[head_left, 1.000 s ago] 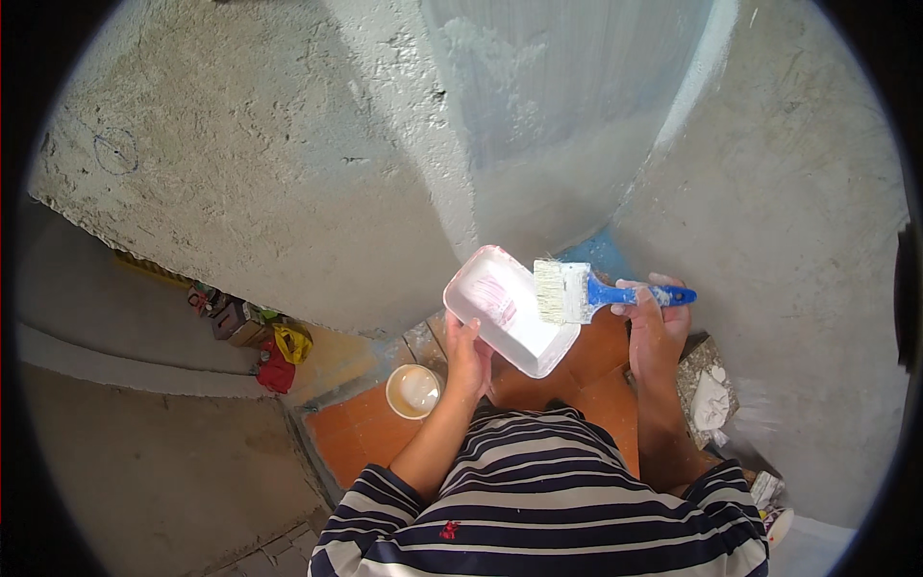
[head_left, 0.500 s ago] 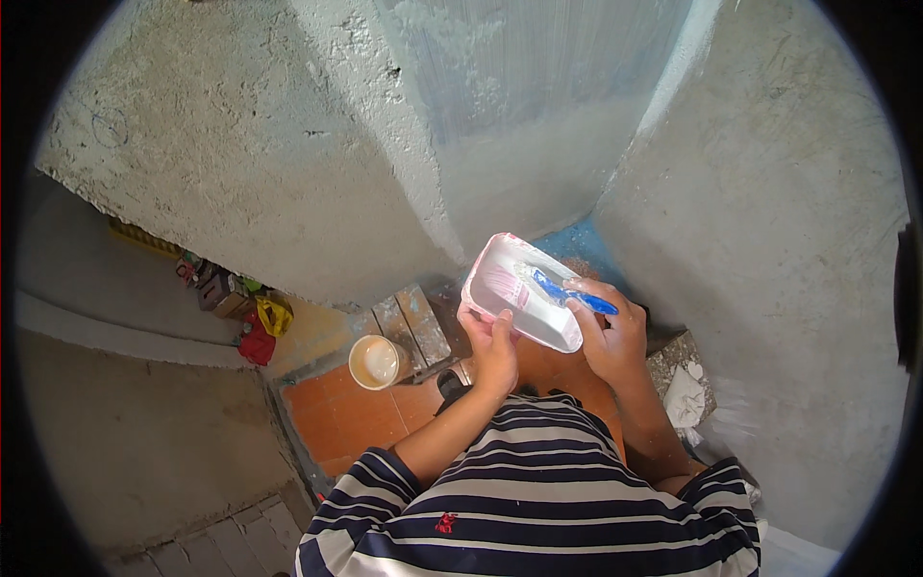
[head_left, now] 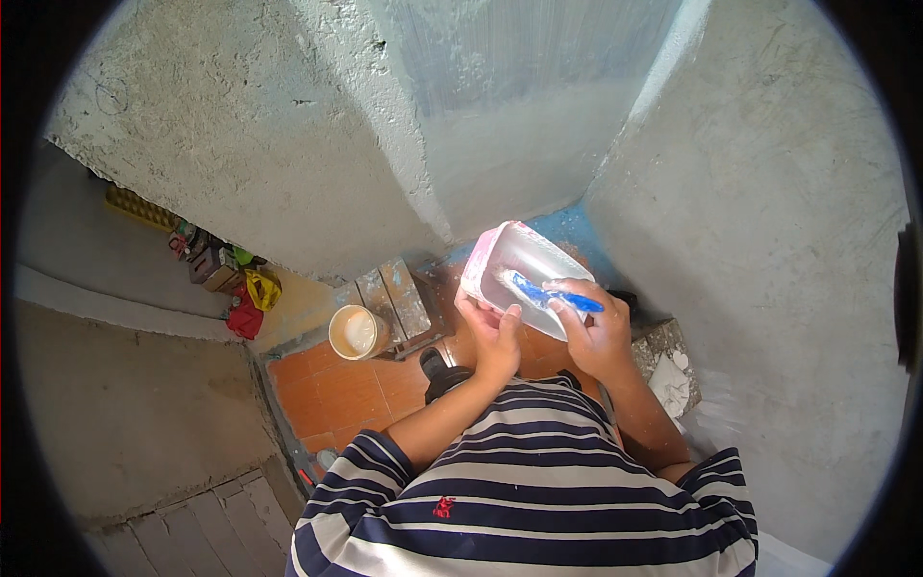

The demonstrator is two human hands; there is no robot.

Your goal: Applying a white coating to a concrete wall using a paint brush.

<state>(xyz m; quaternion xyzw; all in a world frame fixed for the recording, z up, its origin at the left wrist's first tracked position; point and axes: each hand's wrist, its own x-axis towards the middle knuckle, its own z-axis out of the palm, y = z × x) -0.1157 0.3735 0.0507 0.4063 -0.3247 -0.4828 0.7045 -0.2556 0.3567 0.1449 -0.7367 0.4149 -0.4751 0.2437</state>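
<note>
Watching through the head view, I see the blue-handled brush [head_left: 531, 288] now down inside the white tray [head_left: 483, 260]; a second ago it was held out at the tray's right edge. My left hand [head_left: 495, 337] is closed on the tray's near-left side, which has tipped more steeply since. My right hand [head_left: 596, 332] has its fingers curled around the brush handle. I judge this puts the work at the tray, not the walls; how firmly the bristles press, I can't tell. The bucket [head_left: 382, 334] sits left, beside a slatted stand [head_left: 404, 293].
</note>
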